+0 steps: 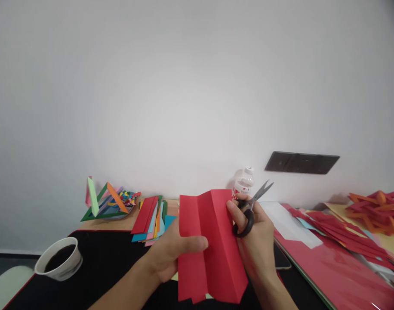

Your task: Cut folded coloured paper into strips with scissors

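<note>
A sheet of red paper (213, 249) with lengthwise creases is held up in front of me, over the black mat. My left hand (180, 249) grips its left side, the thumb lying across the front and the fingers hidden behind. At the paper's right edge, my right hand (253, 232) pinches it near the top. Black-handled scissors (252, 211) hang in the same hand, a finger through a handle loop. Their blades point up and right, slightly apart, away from the paper. The paper's lower edge is uneven, with a small tab sticking out.
A paper cup (60, 260) of dark liquid stands at left. Behind are folded paper frames (108, 202), stacked colored strips (148, 217) and a clear bottle (245, 181). At right lie red sheets (345, 267), cut strips (342, 232) and a red-orange paper pile (377, 211).
</note>
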Tool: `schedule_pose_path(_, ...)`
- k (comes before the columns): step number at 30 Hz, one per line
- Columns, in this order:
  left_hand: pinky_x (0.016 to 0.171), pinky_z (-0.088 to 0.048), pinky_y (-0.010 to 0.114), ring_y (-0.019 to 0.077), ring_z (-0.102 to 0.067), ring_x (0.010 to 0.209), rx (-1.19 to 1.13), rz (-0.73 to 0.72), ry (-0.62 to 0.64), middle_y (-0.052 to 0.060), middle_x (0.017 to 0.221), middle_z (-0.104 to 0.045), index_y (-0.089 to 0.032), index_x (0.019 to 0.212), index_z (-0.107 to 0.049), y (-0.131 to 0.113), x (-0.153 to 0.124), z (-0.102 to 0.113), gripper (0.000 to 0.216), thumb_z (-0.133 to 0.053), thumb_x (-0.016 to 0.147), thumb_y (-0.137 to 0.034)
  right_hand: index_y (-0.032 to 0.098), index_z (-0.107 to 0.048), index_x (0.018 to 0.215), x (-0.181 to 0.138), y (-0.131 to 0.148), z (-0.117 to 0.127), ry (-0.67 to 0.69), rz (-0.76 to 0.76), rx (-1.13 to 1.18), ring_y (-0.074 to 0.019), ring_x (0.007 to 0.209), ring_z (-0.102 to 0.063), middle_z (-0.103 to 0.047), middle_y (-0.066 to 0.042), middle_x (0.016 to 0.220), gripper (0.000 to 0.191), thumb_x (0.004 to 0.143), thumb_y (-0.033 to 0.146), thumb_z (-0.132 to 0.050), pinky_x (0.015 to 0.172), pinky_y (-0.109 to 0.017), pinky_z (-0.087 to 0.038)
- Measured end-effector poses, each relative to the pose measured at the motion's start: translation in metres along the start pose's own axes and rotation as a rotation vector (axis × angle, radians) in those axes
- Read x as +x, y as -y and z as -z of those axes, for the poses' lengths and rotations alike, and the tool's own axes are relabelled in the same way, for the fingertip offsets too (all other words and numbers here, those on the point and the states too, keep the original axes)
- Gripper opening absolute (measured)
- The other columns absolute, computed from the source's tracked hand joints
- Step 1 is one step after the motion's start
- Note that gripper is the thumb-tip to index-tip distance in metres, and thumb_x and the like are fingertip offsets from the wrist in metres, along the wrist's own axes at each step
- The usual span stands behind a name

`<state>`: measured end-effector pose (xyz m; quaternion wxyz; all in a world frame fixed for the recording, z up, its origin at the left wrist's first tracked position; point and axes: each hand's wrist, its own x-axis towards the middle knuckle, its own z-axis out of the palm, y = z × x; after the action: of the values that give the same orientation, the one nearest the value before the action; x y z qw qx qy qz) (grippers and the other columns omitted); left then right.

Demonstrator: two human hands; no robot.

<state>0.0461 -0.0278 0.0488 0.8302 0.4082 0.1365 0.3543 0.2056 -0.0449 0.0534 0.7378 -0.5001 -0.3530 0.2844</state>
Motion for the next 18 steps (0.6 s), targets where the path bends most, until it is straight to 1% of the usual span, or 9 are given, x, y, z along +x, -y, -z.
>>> schedule_pose_path(1, 0.087, -0.051, 0.042, 0.0327, -0.065, 0.103, 0.01, 0.009, 0.002, 0.014, 0.108, -0.071, -0.017, 0.117, -0.063, 0.001, 0.0, -0.003, 0.055, -0.081, 0.064, -0.019, 0.019, -0.064, 0.094, -0.001, 0.0, 0.0, 0.015, 0.002, -0.001, -0.0108, 0.063, -0.055, -0.064, 0.002, 0.073, 0.033, 0.069, 0.036, -0.078, 0.059, -0.019, -0.046)
schedule_pose_path(3, 0.087, -0.051, 0.044, 0.0339, -0.065, 0.102, 0.032, 0.011, -0.03, 0.016, 0.11, -0.07, -0.014, 0.114, -0.064, 0.002, 0.002, -0.007, 0.052, -0.08, 0.064, -0.016, 0.02, -0.063, 0.095, -0.001, -0.002, 0.0, 0.035, -0.004, 0.009, -0.0117, 0.065, -0.057, -0.064, 0.002, 0.074, 0.033, 0.07, 0.036, -0.077, 0.06, -0.02, -0.047)
schedule_pose_path(5, 0.089, -0.051, 0.045, 0.0339, -0.065, 0.102, 0.081, -0.042, -0.113, 0.017, 0.11, -0.069, -0.013, 0.111, -0.065, 0.001, 0.004, -0.01, 0.049, -0.08, 0.064, -0.016, 0.02, -0.063, 0.095, 0.0, -0.005, 0.001, 0.039, -0.014, 0.03, -0.012, 0.067, -0.057, -0.065, 0.002, 0.076, 0.033, 0.071, 0.037, -0.077, 0.061, -0.02, -0.047)
schedule_pose_path(7, 0.09, -0.05, 0.045, 0.0332, -0.065, 0.103, 0.152, -0.127, -0.23, 0.017, 0.109, -0.07, -0.013, 0.109, -0.065, -0.002, 0.005, -0.012, 0.048, -0.081, 0.063, -0.016, 0.021, -0.062, 0.097, 0.002, -0.008, 0.001, 0.074, -0.026, 0.084, -0.0124, 0.069, -0.059, -0.065, 0.001, 0.079, 0.035, 0.07, 0.038, -0.077, 0.063, -0.021, -0.048)
schedule_pose_path(10, 0.086, -0.053, 0.045, 0.0336, -0.066, 0.099, 0.242, -0.239, -0.383, 0.016, 0.106, -0.071, -0.014, 0.105, -0.065, -0.01, 0.005, -0.014, 0.048, -0.083, 0.061, -0.017, 0.023, -0.06, 0.106, 0.003, -0.011, 0.001, 0.216, -0.088, 0.148, -0.013, 0.072, -0.06, -0.065, 0.002, 0.079, 0.045, 0.068, 0.036, -0.08, 0.068, -0.023, -0.049)
schedule_pose_path(13, 0.078, -0.057, 0.041, 0.0323, -0.069, 0.091, 0.283, -0.344, -0.483, 0.014, 0.099, -0.073, -0.014, 0.1, -0.066, -0.018, 0.004, -0.014, 0.043, -0.083, 0.061, -0.019, 0.024, -0.059, 0.113, 0.001, -0.011, -0.001, 0.372, -0.185, 0.133, -0.0116, 0.065, -0.058, -0.063, 0.004, 0.073, 0.055, 0.065, 0.033, -0.082, 0.061, -0.021, -0.049)
schedule_pose_path(14, 0.076, -0.058, 0.039, 0.0312, -0.07, 0.089, 0.285, -0.371, -0.5, 0.013, 0.097, -0.074, -0.014, 0.099, -0.067, -0.021, 0.003, -0.013, 0.041, -0.082, 0.062, -0.019, 0.024, -0.059, 0.114, 0.0, -0.011, -0.002, 0.401, -0.206, 0.121, -0.0106, 0.061, -0.056, -0.061, 0.005, 0.07, 0.056, 0.064, 0.032, -0.083, 0.057, -0.02, -0.047)
schedule_pose_path(16, 0.074, -0.058, 0.036, 0.029, -0.07, 0.086, 0.246, -0.377, -0.478, 0.011, 0.095, -0.075, -0.015, 0.097, -0.068, -0.025, 0.001, -0.011, 0.034, -0.08, 0.066, -0.021, 0.024, -0.059, 0.113, -0.002, -0.011, -0.002, 0.405, -0.214, 0.101, -0.0089, 0.056, -0.052, -0.057, 0.006, 0.065, 0.055, 0.064, 0.031, -0.083, 0.051, -0.018, -0.044)
schedule_pose_path(18, 0.076, -0.058, 0.035, 0.0286, -0.07, 0.088, 0.138, -0.325, -0.38, 0.011, 0.095, -0.075, -0.016, 0.098, -0.069, -0.029, -0.002, -0.008, 0.032, -0.076, 0.072, -0.032, 0.024, -0.059, 0.112, -0.003, -0.011, -0.002, 0.358, -0.185, 0.098, -0.0084, 0.054, -0.051, -0.057, 0.007, 0.064, 0.053, 0.065, 0.031, -0.082, 0.049, -0.018, -0.043)
